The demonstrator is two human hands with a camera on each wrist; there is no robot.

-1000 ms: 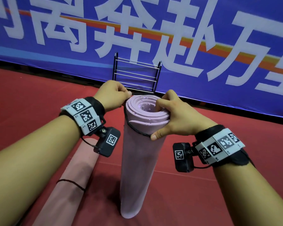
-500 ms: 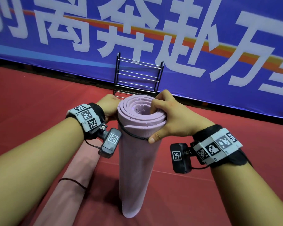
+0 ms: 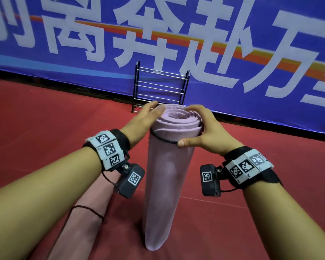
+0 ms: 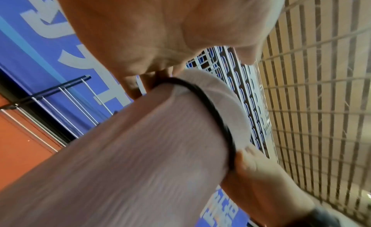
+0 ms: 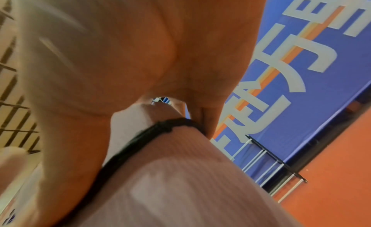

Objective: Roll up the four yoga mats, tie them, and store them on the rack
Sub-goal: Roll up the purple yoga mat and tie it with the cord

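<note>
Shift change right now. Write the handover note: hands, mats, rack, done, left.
Left hand: open, fingers against the top of the purple mat.
Right hand: curled round the mat's top, thumb at the black band.
Purple mat: rolled, upright on the red floor, band round its top end.
Pink mat: rolled, tied with a dark cord, lying on the floor at left.
Rack: by the banner, no mats on it.
Left: seat the band, rack both; other two mats out of view.

A sports hall: red sport floor (image 3: pixel 45 128), big blue banner (image 3: pixel 270 44), slatted ceiling (image 4: pixel 321 103).
</note>
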